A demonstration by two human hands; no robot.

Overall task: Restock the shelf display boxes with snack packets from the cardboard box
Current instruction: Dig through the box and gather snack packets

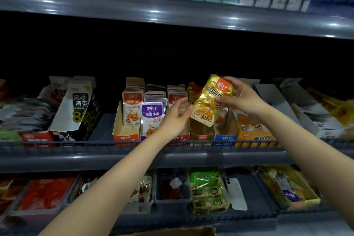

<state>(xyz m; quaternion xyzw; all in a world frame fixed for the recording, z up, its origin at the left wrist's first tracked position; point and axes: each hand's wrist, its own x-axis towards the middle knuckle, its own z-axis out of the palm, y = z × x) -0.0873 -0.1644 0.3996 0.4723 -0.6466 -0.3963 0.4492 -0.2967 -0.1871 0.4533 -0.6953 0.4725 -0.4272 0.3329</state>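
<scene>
My right hand [240, 96] grips a gold snack packet [207, 105] by its top right, tilted above the gold display box [201, 134] on the middle shelf. My left hand [175, 118] is open beside the packet, fingertips touching its left edge, in front of the red display box [177, 94]. To the left stand the orange display box [126, 136] and the purple display box [152, 117], both holding upright packets. A blue display box [224, 137] stands right of the gold one. The rim of the cardboard box [182, 231] shows at the bottom edge.
A wire rail [95, 142] runs along the middle shelf's front. A black seaweed box [80, 109] stands at left, an orange-yellow box [252, 132] and white boxes [275, 99] at right. The upper shelf [172, 11] overhangs. Trays of snacks [208, 191] fill the lower shelf.
</scene>
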